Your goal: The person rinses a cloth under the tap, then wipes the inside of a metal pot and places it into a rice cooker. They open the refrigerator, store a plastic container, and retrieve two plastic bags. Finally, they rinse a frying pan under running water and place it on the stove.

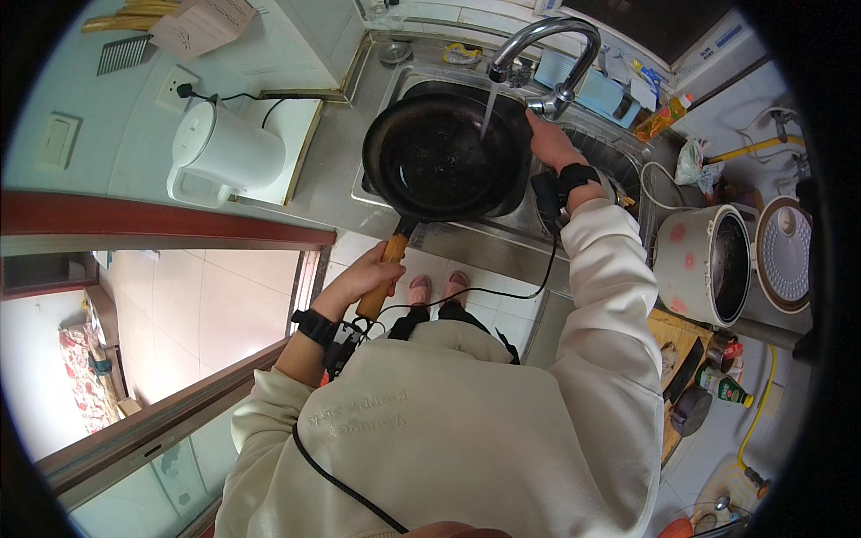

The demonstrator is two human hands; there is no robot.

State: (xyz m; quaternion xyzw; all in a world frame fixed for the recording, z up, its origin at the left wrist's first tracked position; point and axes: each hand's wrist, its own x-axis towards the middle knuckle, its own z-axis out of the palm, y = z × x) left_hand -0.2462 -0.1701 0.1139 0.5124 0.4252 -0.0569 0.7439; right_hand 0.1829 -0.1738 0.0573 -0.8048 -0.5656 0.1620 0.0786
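A black wok [437, 161] with a wooden handle [383, 276] lies over the left basin of a stainless steel sink [360, 188]. My left hand [366, 276] is closed around that handle. Water runs from the chrome faucet [545, 40] into the pan's right side. At the faucet's base is my right hand [551, 144], beside the pan's far right rim; the fingertips are partly hidden, so what they touch is unclear. Both wrists wear black straps with devices, and a cable runs between them.
A white electric kettle [229, 148] stands on the left ledge. Right of the sink are an open rice cooker [703, 265], an orange bottle [662, 118] and a wooden board [672, 329] with a dark-bladed knife [685, 370]. Light blue trays [599, 94] lie behind the faucet.
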